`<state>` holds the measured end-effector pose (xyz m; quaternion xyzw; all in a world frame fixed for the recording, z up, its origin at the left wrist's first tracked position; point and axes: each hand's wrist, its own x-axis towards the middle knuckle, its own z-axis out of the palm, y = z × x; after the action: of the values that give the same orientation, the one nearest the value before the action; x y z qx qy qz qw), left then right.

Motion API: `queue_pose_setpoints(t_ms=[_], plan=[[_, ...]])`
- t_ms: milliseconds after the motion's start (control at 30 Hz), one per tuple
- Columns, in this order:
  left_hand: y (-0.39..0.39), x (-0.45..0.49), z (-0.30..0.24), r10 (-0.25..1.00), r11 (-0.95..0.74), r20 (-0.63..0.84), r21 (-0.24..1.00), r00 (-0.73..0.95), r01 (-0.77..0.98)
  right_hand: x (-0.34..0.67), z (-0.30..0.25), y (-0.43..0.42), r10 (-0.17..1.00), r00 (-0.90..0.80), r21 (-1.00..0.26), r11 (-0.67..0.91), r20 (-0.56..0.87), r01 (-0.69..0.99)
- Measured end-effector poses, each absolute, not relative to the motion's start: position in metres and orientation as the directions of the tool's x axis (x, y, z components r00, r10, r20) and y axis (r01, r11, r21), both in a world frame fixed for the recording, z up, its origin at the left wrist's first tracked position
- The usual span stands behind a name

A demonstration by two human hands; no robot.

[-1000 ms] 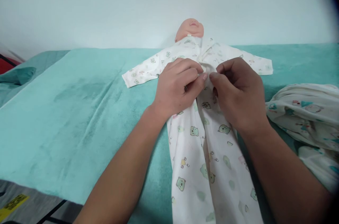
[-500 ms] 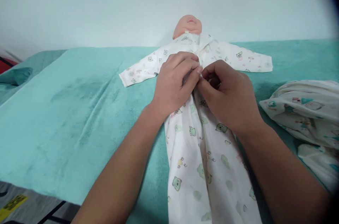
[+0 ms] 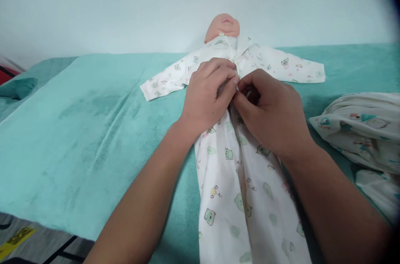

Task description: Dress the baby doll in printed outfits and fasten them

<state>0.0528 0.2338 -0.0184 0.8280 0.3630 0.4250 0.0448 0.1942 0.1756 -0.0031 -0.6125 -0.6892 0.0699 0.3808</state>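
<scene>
A baby doll (image 3: 223, 26) lies on its back on the teal towel (image 3: 93, 130), dressed in a white romper (image 3: 243, 189) printed with small green bears. The sleeves spread out to both sides. My left hand (image 3: 206, 95) and my right hand (image 3: 270, 116) meet at the romper's front opening over the chest. Both hands are closed, each pinching an edge of the fabric with thumb and fingers, fingertips touching one another. What lies between the fingertips is hidden.
A bundle of other printed white baby clothes (image 3: 362, 130) lies on the towel at the right. A folded teal cloth (image 3: 17, 88) sits at the far left. The wall (image 3: 125, 6) stands close behind the doll's head. The towel's front edge ends near the lower left.
My right hand has slid left and up to meet my left hand at the chest opening. The view has shifted slightly.
</scene>
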Motion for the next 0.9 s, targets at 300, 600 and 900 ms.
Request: queue_pose_setpoints(t_ms=[300, 600, 900], plan=[[0.2349, 0.0536, -0.0194, 0.647, -0.728, 0.669, 0.403, 0.364, 0.554, 0.1942, -0.0064, 0.1768, 0.881, 0.029, -0.521, 0.252, 0.472, 0.816], [0.2331, 0.0552, -0.0175, 0.664, -0.716, 0.657, 0.422, 0.356, 0.555, 0.1923, -0.0048, 0.1763, 0.874, 0.030, -0.508, 0.253, 0.485, 0.824], [0.2308, 0.0550, -0.0158, 0.679, -0.703, 0.641, 0.427, 0.358, 0.569, 0.1923, -0.0075, 0.1762, 0.859, 0.024, -0.486, 0.266, 0.511, 0.833]])
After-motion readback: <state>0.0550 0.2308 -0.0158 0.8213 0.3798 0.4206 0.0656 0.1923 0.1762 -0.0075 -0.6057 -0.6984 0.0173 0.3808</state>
